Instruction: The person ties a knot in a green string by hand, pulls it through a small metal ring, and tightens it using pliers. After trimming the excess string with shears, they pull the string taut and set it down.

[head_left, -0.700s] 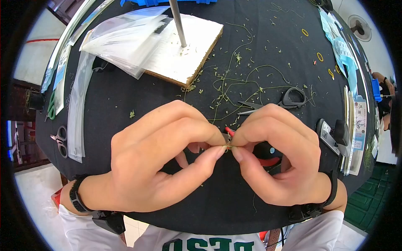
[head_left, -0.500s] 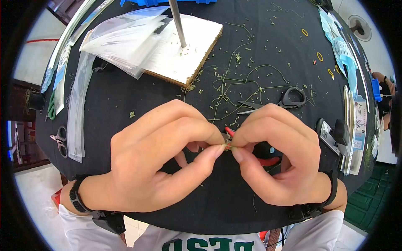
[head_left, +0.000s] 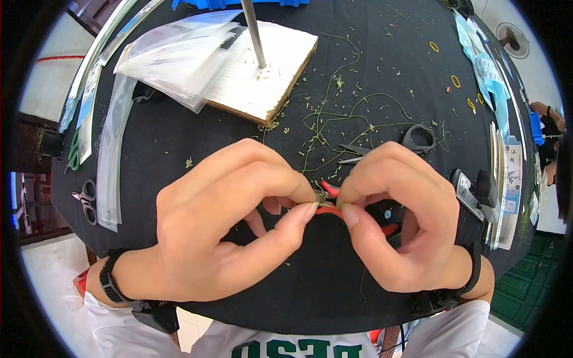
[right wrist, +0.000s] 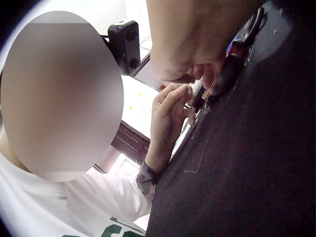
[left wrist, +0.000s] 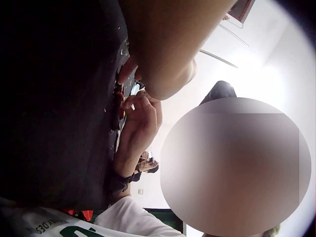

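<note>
My left hand (head_left: 191, 238) pinches a thin greenish thread (head_left: 323, 203) between thumb and forefinger, with the other fingers curled behind. Close by on the right, my right hand (head_left: 433, 221) has thumb and forefinger tips pressed together; I cannot tell how much of the thread is between them. A narrow gap separates the two pairs of fingertips. Beneath them lies a red-handled tool (head_left: 330, 190), its middle hidden by the right fingers. Black-handled scissors (head_left: 418, 140) lie just beyond the right hand, blades pointing left.
Green thread (head_left: 322, 113) and clippings litter the black cloth (head_left: 286, 298). A white board (head_left: 292, 53) with an upright metal rod (head_left: 253, 36) stands behind, beside clear plastic sleeves (head_left: 179, 59). Small scissors (head_left: 88, 200) lie at left, a stapler (head_left: 468, 194) at right.
The right fingertips have moved slightly right, away from the left ones, and the gap between them has widened. More of the red-handled tool shows. The left hand has barely shifted.
</note>
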The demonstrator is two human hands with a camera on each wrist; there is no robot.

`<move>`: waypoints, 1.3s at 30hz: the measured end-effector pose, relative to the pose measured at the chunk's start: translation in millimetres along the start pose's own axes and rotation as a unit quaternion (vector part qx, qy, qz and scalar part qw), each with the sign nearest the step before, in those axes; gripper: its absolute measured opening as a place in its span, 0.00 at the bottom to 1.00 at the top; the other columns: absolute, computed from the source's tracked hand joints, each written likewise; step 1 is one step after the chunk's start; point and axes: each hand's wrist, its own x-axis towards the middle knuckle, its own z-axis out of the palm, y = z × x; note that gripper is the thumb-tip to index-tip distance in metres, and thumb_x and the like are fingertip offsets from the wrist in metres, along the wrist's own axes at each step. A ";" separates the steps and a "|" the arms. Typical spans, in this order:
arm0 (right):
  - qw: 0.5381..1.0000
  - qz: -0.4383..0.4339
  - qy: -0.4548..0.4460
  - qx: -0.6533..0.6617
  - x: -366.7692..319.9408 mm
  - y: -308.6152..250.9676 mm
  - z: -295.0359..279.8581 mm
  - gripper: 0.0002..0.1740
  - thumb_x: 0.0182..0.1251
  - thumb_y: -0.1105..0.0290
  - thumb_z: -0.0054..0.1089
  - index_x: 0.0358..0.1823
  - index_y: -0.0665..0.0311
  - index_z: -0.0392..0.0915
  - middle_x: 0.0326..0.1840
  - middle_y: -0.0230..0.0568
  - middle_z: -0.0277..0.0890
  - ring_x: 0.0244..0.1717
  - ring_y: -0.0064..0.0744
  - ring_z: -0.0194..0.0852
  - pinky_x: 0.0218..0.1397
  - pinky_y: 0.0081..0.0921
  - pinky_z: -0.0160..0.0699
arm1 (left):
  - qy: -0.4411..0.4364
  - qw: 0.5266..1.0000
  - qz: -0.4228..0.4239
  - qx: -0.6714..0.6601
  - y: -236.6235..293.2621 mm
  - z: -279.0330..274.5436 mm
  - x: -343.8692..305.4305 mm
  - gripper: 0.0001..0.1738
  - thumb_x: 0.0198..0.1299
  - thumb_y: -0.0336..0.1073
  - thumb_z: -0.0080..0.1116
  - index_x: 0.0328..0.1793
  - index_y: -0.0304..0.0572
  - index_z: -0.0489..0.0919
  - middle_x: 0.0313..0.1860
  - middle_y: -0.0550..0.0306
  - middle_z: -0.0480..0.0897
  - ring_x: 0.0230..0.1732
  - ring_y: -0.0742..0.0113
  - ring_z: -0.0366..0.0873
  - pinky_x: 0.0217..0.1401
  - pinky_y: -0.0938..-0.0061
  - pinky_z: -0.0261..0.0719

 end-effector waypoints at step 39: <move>0.999 0.025 -0.019 0.020 -0.1 -0.6 0.0 0.08 0.53 0.85 0.59 0.35 0.71 0.79 0.32 0.41 0.76 0.29 0.21 0.73 0.29 0.14 0.69 | -0.022 0.991 -0.078 -0.102 1.5 -0.5 -1.1 0.06 0.52 0.19 0.59 0.37 0.30 0.77 0.36 0.51 0.75 0.30 0.75 0.74 0.21 0.87 0.75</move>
